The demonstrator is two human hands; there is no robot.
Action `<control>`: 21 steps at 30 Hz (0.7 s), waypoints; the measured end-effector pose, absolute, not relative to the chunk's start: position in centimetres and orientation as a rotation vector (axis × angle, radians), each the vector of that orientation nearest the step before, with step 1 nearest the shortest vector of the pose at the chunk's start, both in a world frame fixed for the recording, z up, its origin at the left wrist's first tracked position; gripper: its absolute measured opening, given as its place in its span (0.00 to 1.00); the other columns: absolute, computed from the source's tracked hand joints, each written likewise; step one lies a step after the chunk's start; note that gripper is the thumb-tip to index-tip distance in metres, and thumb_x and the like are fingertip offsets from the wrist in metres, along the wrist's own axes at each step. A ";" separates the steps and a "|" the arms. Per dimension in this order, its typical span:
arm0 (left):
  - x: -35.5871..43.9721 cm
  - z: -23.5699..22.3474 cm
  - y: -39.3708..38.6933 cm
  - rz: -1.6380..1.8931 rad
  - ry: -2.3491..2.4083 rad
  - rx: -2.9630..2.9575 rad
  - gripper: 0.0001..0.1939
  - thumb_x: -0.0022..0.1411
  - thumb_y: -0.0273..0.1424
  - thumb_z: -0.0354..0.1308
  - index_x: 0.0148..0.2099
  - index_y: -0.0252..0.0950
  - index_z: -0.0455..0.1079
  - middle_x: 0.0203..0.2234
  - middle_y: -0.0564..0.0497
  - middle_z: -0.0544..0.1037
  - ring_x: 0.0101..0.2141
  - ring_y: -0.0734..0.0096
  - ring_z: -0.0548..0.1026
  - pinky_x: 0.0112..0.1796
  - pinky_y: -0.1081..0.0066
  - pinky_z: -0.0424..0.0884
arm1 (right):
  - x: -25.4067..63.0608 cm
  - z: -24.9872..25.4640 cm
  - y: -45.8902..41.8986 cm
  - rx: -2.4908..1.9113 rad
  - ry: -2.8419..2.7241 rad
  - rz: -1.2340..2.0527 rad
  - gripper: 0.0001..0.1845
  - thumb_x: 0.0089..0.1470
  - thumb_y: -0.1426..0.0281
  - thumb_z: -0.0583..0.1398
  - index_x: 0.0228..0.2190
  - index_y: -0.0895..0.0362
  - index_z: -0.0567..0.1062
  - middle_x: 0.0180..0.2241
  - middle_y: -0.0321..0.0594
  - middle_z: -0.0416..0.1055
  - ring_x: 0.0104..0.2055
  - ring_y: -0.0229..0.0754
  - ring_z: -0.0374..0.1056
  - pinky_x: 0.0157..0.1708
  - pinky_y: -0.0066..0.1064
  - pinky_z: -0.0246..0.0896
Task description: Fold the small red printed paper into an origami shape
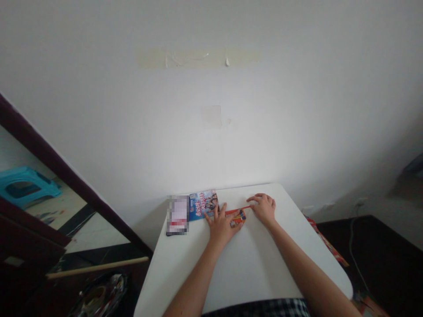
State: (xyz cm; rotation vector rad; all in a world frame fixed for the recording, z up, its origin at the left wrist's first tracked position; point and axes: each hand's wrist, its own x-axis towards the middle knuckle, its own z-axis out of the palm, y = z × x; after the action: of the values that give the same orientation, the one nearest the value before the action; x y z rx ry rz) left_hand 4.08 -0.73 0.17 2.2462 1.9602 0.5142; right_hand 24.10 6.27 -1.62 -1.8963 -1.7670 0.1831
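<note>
My left hand [220, 226] lies with spread fingers on the white table, across a small orange, printed packet [237, 219] and the lower edge of a blue printed leaflet [202, 206]. Part of the packet is hidden under those fingers. A thin red strip [245, 207] runs along the packet's far edge towards my right hand [263, 208]. There the thumb and bent fingers close at the strip's end; the exact grip is too small to make out. To the left of the leaflet is a phone-shaped object [177, 215], its face blurred out.
The white table [251, 268] stands against a wall with a strip of old tape [198, 58]. A blue plastic stool [29, 185] shows at the left, with a wooden stick [99, 267] and a lined bin [102, 295] below. A cable [352, 251] hangs at the right.
</note>
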 end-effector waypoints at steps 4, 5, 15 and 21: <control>4.0 0.5 -1.2 0.509 1.898 2.311 0.26 0.59 0.54 0.56 0.60 0.66 0.66 0.69 0.58 0.57 0.67 0.39 0.49 0.60 0.27 0.30 | 25.1 -2.4 6.4 -1.785 -1.823 0.169 0.15 0.59 0.63 0.56 0.43 0.37 0.80 0.52 0.38 0.69 0.60 0.53 0.57 0.61 0.57 0.44; 4.0 0.5 -1.3 0.504 1.887 2.319 0.27 0.58 0.55 0.57 0.60 0.67 0.65 0.69 0.59 0.56 0.67 0.39 0.49 0.61 0.28 0.30 | 25.6 -2.5 6.4 -1.745 -1.833 0.198 0.16 0.61 0.61 0.54 0.45 0.37 0.79 0.52 0.38 0.70 0.59 0.52 0.59 0.61 0.55 0.47; 3.7 0.6 -1.0 0.548 1.864 2.285 0.27 0.54 0.53 0.62 0.57 0.61 0.71 0.66 0.56 0.61 0.65 0.43 0.51 0.62 0.31 0.35 | 26.7 -1.8 4.3 -1.458 -2.239 0.172 0.20 0.54 0.57 0.63 0.50 0.36 0.75 0.54 0.34 0.72 0.60 0.51 0.60 0.63 0.56 0.45; 3.6 0.5 -1.2 0.636 1.852 2.299 0.19 0.59 0.51 0.58 0.53 0.63 0.73 0.65 0.58 0.63 0.65 0.47 0.53 0.62 0.31 0.38 | 26.4 -1.7 4.0 -1.459 -2.239 0.179 0.19 0.55 0.57 0.62 0.50 0.36 0.76 0.53 0.34 0.73 0.58 0.49 0.61 0.63 0.54 0.44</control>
State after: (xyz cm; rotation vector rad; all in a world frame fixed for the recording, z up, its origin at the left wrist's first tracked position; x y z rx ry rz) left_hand 3.58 -1.17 0.47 2.2986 1.8521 0.6361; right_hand 26.39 4.01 -1.66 -1.4588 -2.2391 0.1788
